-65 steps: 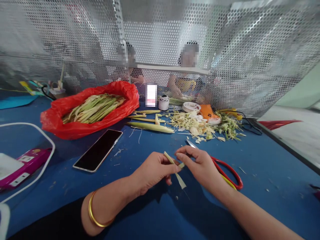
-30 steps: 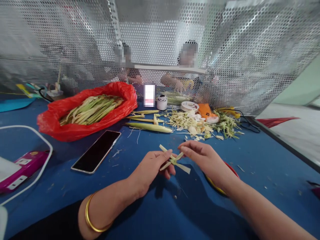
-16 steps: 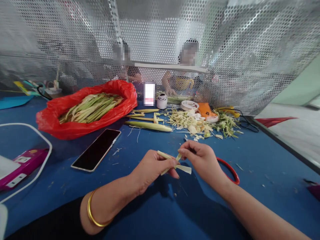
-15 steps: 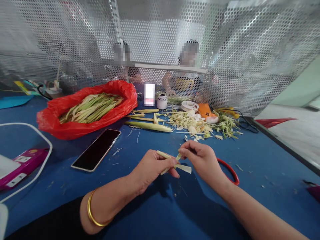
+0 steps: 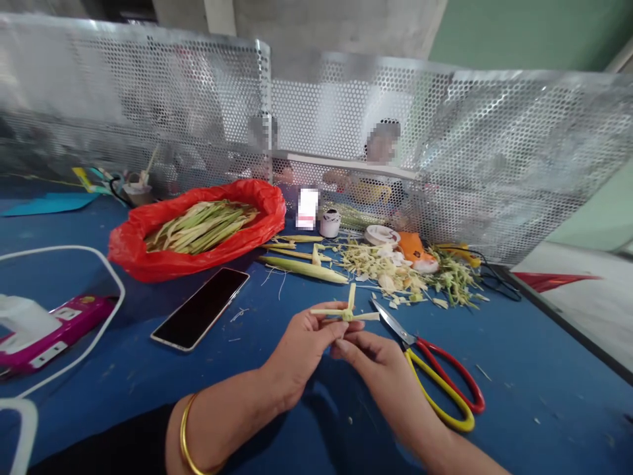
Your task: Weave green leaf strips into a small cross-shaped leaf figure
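Pale green leaf strips (image 5: 348, 315), crossed and folded together at a small knot, are pinched between the thumb and fingers of my left hand (image 5: 309, 340). One strip end points up, one reaches left and one right. My right hand (image 5: 378, 359) is closed just below the knot, thumb against fingers, at the lower end of the strips; that end is hidden by the fingers. Scissors (image 5: 420, 356) with one red and one yellow handle lie on the blue table beside my right hand, blades slightly apart and pointing away.
A red plastic bag (image 5: 198, 260) holds many leaf strips. Nearby are a dark phone (image 5: 202, 310), a purple power strip (image 5: 66, 330) with a white cable, long husk leaves (image 5: 306, 269), a scrap pile (image 5: 380, 264), a tape roll (image 5: 382, 235) and a jar (image 5: 330, 224). People sit behind the perforated screen (image 5: 341, 119).
My right hand has moved left and down to below the knot. The strip it pulled at now stands upright. The scissors show more fully, and the view has tilted up.
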Demonstrator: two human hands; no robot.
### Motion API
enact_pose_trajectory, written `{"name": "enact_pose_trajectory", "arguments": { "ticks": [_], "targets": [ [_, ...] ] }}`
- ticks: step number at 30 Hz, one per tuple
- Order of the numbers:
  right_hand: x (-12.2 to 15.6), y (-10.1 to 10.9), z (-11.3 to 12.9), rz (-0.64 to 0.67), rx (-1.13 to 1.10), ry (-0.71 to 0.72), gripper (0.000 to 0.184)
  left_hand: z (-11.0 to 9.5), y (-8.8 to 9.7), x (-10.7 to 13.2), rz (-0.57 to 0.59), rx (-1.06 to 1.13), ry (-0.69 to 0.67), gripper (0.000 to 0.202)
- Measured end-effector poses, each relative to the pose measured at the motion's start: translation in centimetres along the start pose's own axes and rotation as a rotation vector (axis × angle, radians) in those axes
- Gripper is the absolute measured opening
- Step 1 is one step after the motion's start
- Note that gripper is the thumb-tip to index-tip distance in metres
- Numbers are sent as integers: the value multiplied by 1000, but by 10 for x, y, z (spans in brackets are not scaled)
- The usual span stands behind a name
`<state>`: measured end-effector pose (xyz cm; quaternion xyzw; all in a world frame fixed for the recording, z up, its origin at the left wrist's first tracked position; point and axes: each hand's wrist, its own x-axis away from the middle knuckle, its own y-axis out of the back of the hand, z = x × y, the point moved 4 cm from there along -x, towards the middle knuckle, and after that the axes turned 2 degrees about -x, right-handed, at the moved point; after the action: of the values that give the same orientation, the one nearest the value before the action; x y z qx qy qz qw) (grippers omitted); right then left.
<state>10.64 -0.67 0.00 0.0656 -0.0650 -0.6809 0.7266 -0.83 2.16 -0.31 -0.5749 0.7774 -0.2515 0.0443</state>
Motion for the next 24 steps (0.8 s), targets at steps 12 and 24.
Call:
{"name": "enact_pose_trajectory", "arguments": {
  "ticks": [12,24],
  "targets": [
    [-1,-5,-7,-11,-148,15,30,2,0,2,-94,35,7,35],
    [1,-4,-9,56,73,165,29,5,3,2,-103,21,22,39]
  ]
}}
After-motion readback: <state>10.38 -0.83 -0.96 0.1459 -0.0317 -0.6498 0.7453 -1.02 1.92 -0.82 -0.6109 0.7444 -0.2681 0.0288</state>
